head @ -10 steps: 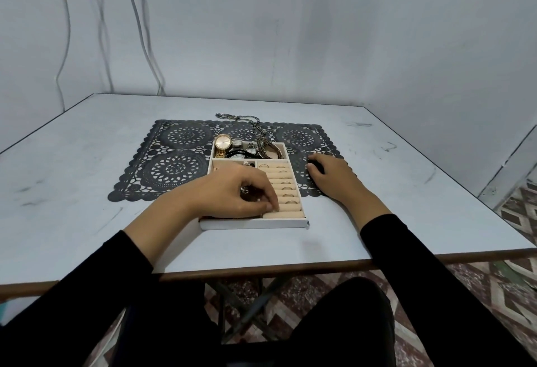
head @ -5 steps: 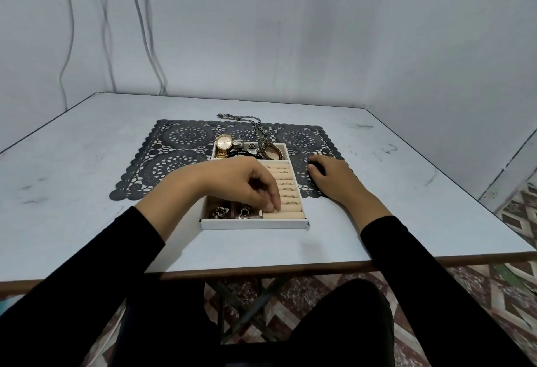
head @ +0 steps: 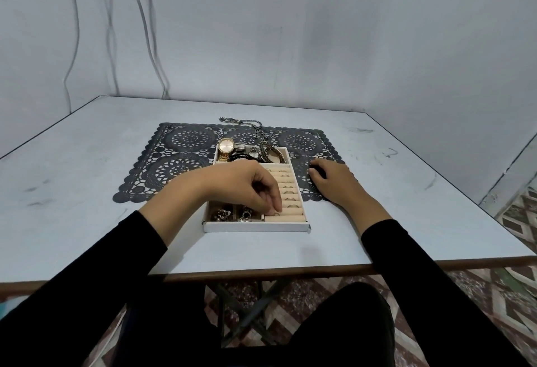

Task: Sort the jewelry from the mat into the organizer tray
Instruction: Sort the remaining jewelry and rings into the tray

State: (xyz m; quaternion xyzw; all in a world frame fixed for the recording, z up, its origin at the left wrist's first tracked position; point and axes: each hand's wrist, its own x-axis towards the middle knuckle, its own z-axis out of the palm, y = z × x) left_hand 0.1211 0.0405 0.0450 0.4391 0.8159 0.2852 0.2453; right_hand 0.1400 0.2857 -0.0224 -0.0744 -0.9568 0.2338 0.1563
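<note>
The white organizer tray (head: 255, 227) sits partly on a black lace mat (head: 180, 157). My left hand (head: 247, 185) reaches over the tray and pinches a small ring (head: 276, 213) at the nearest slot of the beige ring rolls (head: 286, 189). Several rings stand in the slots behind it. A gold watch (head: 226, 146) and other watches fill the back compartment. Small metal pieces (head: 222, 215) lie in the front left compartments. A chain necklace (head: 257, 129) trails from the tray onto the mat. My right hand (head: 334, 182) rests flat on the mat, right of the tray.
The pale blue table (head: 406, 221) has a brown front edge close to my body. Walls stand right behind the table, with cables (head: 145, 32) hanging at the back left. My dark-clothed legs show under the edge.
My left hand has shifted slightly toward me along the ring rolls, uncovering the front left compartments. The right hand has stayed put.
</note>
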